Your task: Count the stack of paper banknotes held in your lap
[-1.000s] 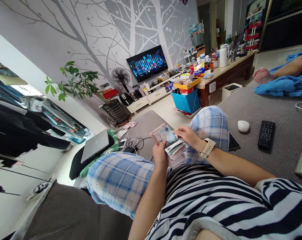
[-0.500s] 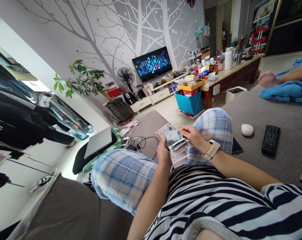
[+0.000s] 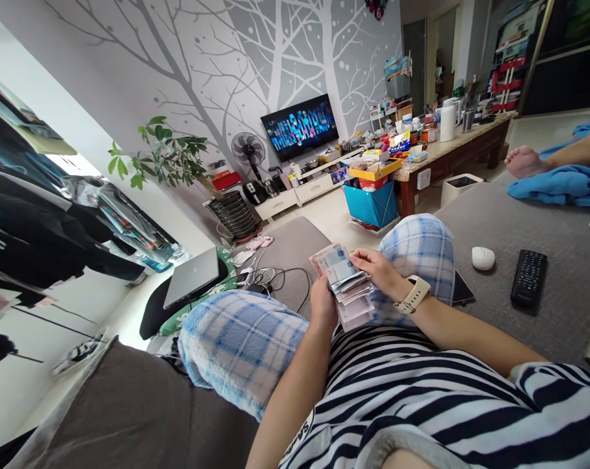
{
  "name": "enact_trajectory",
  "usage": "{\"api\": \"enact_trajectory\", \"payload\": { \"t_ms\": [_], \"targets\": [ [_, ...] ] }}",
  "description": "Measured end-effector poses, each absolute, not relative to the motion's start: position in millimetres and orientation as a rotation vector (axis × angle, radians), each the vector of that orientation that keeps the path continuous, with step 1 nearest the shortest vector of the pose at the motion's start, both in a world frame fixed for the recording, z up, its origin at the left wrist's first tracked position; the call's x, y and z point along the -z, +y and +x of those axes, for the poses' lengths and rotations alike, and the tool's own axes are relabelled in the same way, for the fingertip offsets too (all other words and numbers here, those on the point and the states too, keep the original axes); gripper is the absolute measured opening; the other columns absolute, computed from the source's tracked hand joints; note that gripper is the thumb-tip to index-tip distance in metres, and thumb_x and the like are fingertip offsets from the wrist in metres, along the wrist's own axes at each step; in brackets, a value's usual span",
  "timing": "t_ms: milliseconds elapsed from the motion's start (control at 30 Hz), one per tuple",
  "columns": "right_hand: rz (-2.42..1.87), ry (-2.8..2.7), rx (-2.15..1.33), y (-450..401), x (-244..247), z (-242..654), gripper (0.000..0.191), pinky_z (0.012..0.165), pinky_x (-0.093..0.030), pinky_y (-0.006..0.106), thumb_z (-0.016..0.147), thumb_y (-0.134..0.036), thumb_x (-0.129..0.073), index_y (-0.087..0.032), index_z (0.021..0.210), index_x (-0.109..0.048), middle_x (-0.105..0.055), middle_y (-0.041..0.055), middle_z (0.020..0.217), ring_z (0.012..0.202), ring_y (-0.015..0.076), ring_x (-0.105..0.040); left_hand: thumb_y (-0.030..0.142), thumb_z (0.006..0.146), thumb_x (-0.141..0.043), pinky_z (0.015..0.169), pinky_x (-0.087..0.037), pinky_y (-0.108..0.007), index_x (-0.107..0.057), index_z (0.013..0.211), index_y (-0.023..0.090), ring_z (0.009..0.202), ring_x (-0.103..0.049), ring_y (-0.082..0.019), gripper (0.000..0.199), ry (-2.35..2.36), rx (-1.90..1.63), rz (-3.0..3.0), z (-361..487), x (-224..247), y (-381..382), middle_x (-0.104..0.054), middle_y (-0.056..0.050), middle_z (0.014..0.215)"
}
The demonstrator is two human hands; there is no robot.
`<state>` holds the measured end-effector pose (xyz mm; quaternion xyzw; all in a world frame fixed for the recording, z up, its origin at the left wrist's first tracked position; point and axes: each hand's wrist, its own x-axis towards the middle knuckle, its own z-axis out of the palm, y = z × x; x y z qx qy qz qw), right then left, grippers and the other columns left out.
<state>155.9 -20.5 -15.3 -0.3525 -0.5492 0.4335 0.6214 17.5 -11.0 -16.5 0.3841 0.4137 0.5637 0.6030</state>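
A stack of banknotes (image 3: pixel 356 309) is held over my lap, fanned and folded downward toward my striped shirt. My left hand (image 3: pixel 323 301) grips the stack from its left side, with fingers closed and partly hidden behind the notes. On top, a bluish banknote (image 3: pixel 340 266) stands out flat, with pinkish notes peeking from under its left edge. The thumb and fingers of my right hand (image 3: pixel 376 268) pinch the bluish note at its right corner. A pale watch (image 3: pixel 413 295) is on my right wrist.
On the grey sofa to my right lie a black remote control (image 3: pixel 529 279), a white mouse-shaped object (image 3: pixel 483 258) and another person's bare foot (image 3: pixel 524 161). A laptop (image 3: pixel 191 277) and tangled cables (image 3: pixel 275 279) are at left. Ahead stands a cluttered table (image 3: pixel 439 158) beside a blue box (image 3: pixel 372 203).
The bluish note now lies flatter and more squarely over the stack. Both hands stay close together, with only slight movement; the view has shifted a little.
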Motion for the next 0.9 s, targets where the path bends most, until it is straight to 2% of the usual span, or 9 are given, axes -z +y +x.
{"api": "enact_trajectory", "payload": {
  "t_ms": [233, 433, 633, 900],
  "targets": [
    [-0.813, -1.287, -0.957, -21, 17, 157, 0.042, 0.053, -0.028, 0.026, 0.080, -0.052, -0.056, -0.018, 0.057, -0.046, -0.039, -0.0035, 0.055, 0.053, 0.0100, -0.033, 0.025, 0.066, -0.062, 0.071, -0.048, -0.029, -0.069, 0.078, 0.013, 0.070, -0.062, -0.017, 0.019, 0.923, -1.395, 0.849, 15, 21, -7, -0.068, -0.003, 0.073],
    [-0.783, -1.319, -0.978, -21, 16, 158, 0.049, 0.058, -0.034, 0.028, 0.087, -0.054, -0.045, -0.017, 0.056, -0.055, -0.055, 0.0019, 0.057, 0.056, 0.0121, -0.044, 0.029, 0.070, -0.061, 0.080, -0.048, -0.035, -0.068, 0.090, 0.011, 0.080, -0.066, -0.022, 0.028, 0.834, -1.405, 0.758, 14, 30, -1, -0.072, -0.009, 0.090],
    [-0.867, -1.188, -0.958, -9, 26, 155, 0.035, 0.055, -0.034, 0.026, 0.074, -0.050, -0.064, -0.018, 0.063, -0.051, -0.051, -0.0027, 0.058, 0.055, 0.0110, -0.042, 0.031, 0.064, -0.068, 0.079, -0.049, -0.035, -0.069, 0.087, 0.011, 0.082, -0.067, -0.023, 0.031, 0.833, -1.381, 0.802, 15, 26, -6, -0.072, -0.010, 0.089],
    [-0.878, -1.236, -0.999, -3, 34, 155, 0.031, 0.055, -0.034, 0.025, 0.069, -0.044, -0.069, -0.017, 0.069, -0.054, -0.053, -0.0028, 0.061, 0.056, 0.0106, -0.044, 0.036, 0.059, -0.073, 0.076, -0.048, -0.034, -0.069, 0.082, 0.011, 0.078, -0.066, -0.023, 0.034, 0.866, -1.331, 0.893, 12, 22, -11, -0.071, -0.007, 0.077]
  ]
}}
